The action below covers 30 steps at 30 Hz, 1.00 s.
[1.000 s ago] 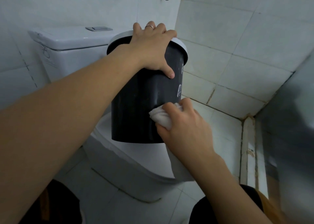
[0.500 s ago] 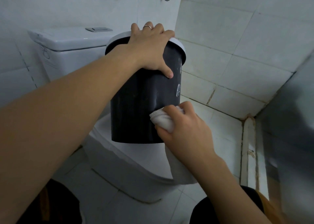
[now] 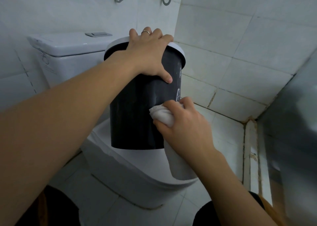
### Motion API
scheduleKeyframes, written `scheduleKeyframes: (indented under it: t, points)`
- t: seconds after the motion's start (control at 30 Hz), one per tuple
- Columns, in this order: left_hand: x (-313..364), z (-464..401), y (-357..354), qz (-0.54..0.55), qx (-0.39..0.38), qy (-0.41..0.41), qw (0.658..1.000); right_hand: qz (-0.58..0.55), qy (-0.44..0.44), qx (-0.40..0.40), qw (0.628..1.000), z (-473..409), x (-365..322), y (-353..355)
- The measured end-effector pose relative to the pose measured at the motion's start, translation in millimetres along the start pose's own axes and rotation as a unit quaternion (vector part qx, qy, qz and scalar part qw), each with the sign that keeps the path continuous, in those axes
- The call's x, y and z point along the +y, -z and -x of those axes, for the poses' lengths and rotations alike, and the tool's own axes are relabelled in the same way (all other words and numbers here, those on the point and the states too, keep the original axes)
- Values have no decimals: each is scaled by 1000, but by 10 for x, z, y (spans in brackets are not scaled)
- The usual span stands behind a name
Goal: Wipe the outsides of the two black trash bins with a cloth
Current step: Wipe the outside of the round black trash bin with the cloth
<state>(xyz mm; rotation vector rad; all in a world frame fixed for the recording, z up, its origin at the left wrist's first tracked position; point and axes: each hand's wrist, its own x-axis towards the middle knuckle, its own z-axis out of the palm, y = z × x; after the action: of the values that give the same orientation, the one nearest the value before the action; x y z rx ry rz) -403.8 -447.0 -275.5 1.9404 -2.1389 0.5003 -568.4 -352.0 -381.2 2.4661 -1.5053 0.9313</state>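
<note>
Black bin [image 3: 133,116] overhangs toilet lid [image 3: 137,162]; right hand [image 3: 185,128] presses cloth [image 3: 162,115].

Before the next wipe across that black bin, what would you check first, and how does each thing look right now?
1. Bin steadied: left hand grips the black bin at its white rim. Ok.
2. Cloth held: right hand grips the white cloth. Ok.
3. Cloth touching the bin wall. Ok.
4. Bin standing on the closed toilet lid. Ok.
5. Far side of the bin clean: hidden. Cannot tell.
6. Second bin: not identifiable. Cannot tell.
</note>
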Motion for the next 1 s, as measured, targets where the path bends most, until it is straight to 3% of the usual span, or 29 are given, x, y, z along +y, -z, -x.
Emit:
scheduleKeyframes:
  t: [0.27,0.7,0.9,1.0]
  points:
    - [26,24,12,3,2,-10,1000,45,31,-40,998,359,7,-3]
    - [92,-6,7,-7,6,-7,1000,31,23,42,998,-140,-100,-7]
    - [61,5,27,2,1,-2,1000,20,20,-23,999,191,29,-23]
    - [67,3,28,6,1,3,1000,-15,-5,-15,1000,130,74,-13]
